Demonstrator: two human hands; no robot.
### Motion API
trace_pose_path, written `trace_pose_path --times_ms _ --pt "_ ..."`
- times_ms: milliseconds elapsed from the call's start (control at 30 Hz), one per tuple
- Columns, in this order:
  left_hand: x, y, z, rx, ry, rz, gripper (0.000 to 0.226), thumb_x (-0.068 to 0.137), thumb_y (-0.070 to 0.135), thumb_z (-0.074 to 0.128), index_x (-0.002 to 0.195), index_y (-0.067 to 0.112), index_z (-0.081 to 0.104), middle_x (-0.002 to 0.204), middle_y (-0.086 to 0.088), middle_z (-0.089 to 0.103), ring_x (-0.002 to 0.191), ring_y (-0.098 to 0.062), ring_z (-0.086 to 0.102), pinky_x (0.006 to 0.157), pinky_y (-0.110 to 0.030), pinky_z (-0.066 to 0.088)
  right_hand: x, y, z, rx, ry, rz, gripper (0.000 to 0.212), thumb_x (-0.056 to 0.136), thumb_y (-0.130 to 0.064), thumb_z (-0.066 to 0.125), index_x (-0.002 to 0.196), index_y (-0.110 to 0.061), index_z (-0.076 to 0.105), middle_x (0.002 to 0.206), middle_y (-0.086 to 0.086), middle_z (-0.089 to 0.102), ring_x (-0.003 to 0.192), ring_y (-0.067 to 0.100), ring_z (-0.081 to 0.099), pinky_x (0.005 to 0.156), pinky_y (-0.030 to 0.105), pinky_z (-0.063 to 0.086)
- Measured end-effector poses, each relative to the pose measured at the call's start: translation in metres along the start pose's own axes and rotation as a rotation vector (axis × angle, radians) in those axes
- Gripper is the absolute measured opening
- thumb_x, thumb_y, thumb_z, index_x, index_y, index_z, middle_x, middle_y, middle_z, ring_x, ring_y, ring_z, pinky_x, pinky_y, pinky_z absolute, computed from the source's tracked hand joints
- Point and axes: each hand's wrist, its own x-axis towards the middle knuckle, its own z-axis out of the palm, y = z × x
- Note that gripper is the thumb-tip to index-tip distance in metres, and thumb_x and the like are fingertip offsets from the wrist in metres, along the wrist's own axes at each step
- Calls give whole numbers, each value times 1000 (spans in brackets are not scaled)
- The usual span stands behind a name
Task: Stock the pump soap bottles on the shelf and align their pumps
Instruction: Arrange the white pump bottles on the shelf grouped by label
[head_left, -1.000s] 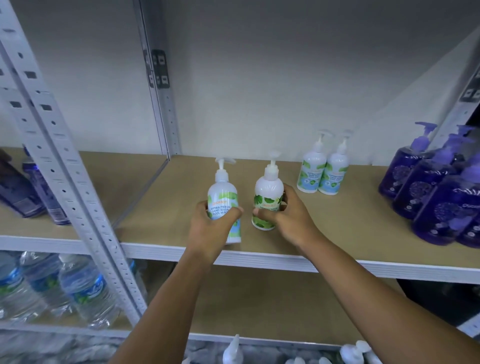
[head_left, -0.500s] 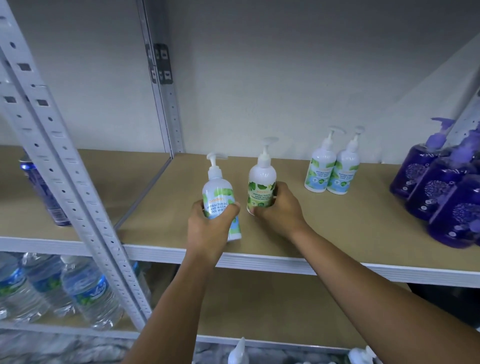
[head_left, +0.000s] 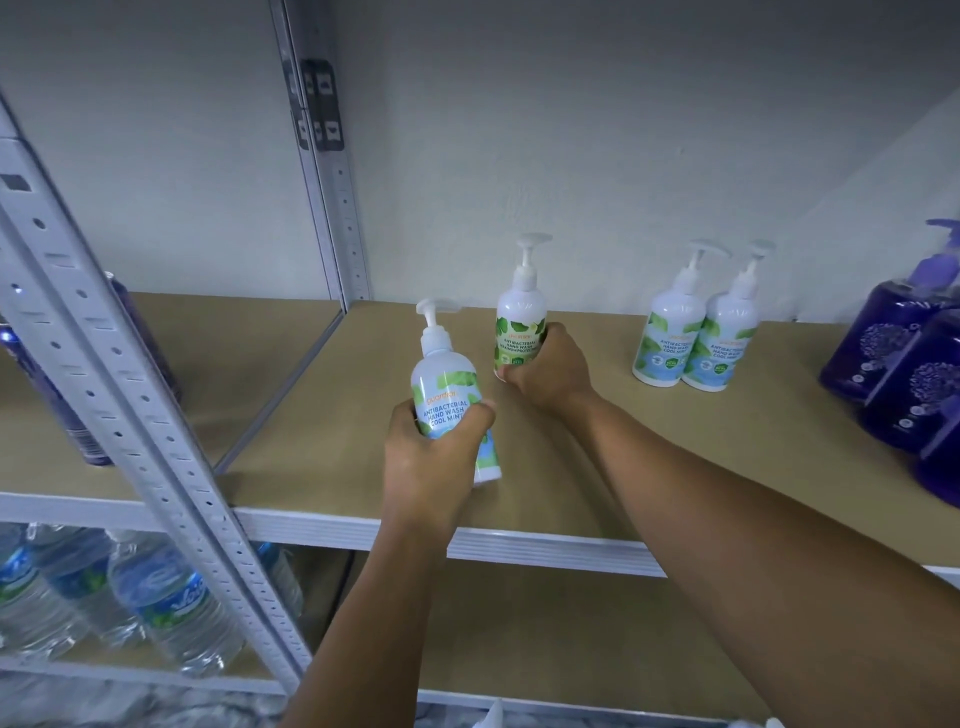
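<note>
Tan shelf (head_left: 311, 441) below: left grip (head_left: 431, 457) is clamping cool-mint bottle (head_left: 441, 384); right grip (head_left: 550, 371), just beyond, is clamping green-leaf bottle (head_left: 519, 327).

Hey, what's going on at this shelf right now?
A person is stocking a tan wooden shelf. Their left hand grips a tilted white pump bottle with a blue-green Cool Mint label near the front edge; their right hand holds a white pump bottle with a green leaf label farther back. Two matching Cool Mint bottles stand to the right, dark purple pump bottles beyond.
</note>
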Motion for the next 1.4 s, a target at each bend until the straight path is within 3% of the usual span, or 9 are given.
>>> trace_pose_path --times_ms 300,433,533,633,767,967,1100,1267,1400 --pt "1 1 1 8 7 -27 30 82 30 78 102 17 59 93 -7 68 70 -15 65 41 -13 45 11 1 2 -31 -4 0 55 74 -23 83 117 -3 54 116 9 65 103 26 65 74 28 43" --pt "-1 1 2 33 3 -18 30 81 31 78 101 18 60 92 -6 68 71 -15 66 42 -12 45 5 -1 -7 -40 -42 36 66 69 -32 86 119 -6 51 119 9 61 107 25 63 81 32 49" --pt "-3 2 3 41 -3 -6 31 82 30 79 102 18 59 93 -6 68 72 -15 66 42 -12 45 -13 3 -26 -59 -89 23 55 77 -36 80 115 -11 50 123 9 55 107 22 57 80 29 43" --pt "-7 1 7 66 -17 28 31 82 26 79 104 17 59 93 -6 67 71 -14 65 43 -12 45 -42 18 -56 -137 -102 -1 54 88 -35 69 134 -10 54 139 10 50 123 23 54 95 25 38" --pt "-17 0 23 83 -59 70 34 82 23 80 106 18 58 93 -3 66 73 -12 66 44 -12 46 -81 48 -102 -279 -94 -26 40 88 -31 66 126 -16 64 132 4 55 118 18 55 91 20 35" --pt "-43 -7 65 132 -230 202 36 81 21 82 104 30 56 96 4 70 73 2 68 58 -9 50 -114 95 -167 -466 12 19 38 86 -41 66 119 -21 67 127 -1 55 116 20 55 101 33 44" --pt "-57 -16 95 138 -367 288 47 80 15 84 115 30 57 101 8 72 85 -1 70 71 -13 54 -127 115 -185 -556 40 23 45 88 -55 57 116 -20 65 128 1 56 118 25 55 105 38 41" --pt "-63 -29 116 188 -425 333 53 80 15 84 121 32 56 108 9 72 93 -3 71 75 -15 54 -131 120 -191 -654 -10 39 60 92 -64 45 136 -23 55 149 3 44 141 19 35 117 36 24" --pt "-63 -36 119 256 -407 324 61 76 17 87 129 21 56 112 7 72 98 -5 70 81 -20 57 -135 119 -190 -660 6 34 59 93 -63 40 137 -25 53 150 1 43 143 18 31 117 38 20"
